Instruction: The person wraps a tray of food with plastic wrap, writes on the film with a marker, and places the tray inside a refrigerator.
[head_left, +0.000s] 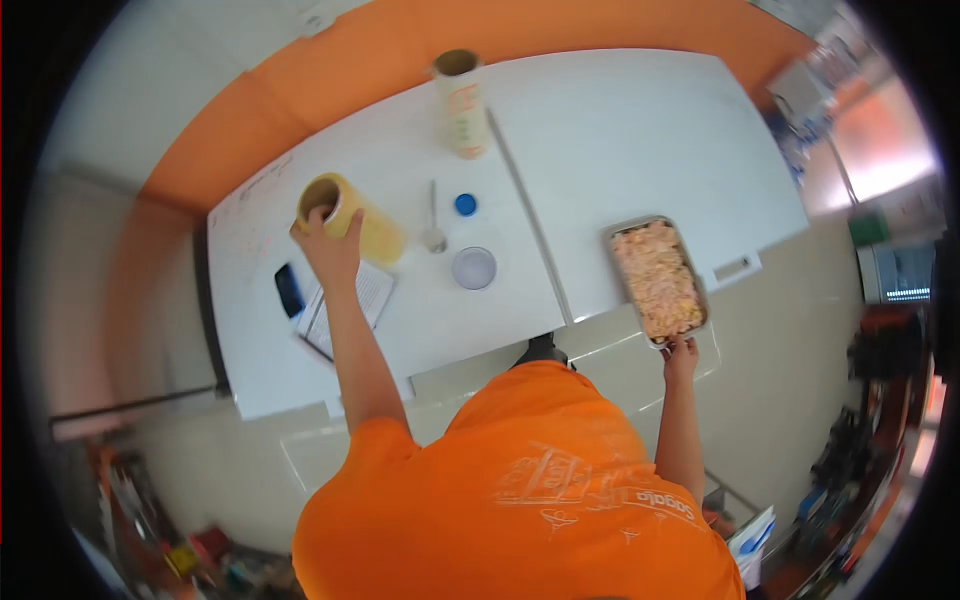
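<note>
On the left side of the white table, my left hand (332, 245) grips the open end of a yellowish roll of cling film (372, 228), with fingers in its core and the thumb outside. My right hand (680, 355) holds the near end of a rectangular tray (697, 285). Chopped pinkish-yellow food (655, 270) fills the tray, which overhangs the table's front edge. The right fingers are partly hidden under the rim.
A second roll (466, 115) stands at the back of the table (620, 130). Mid-table are a spoon (434, 215), a blue cap (465, 205) and a round clear container (474, 268). A phone (289, 290) and written papers (370, 295) lie near my left arm.
</note>
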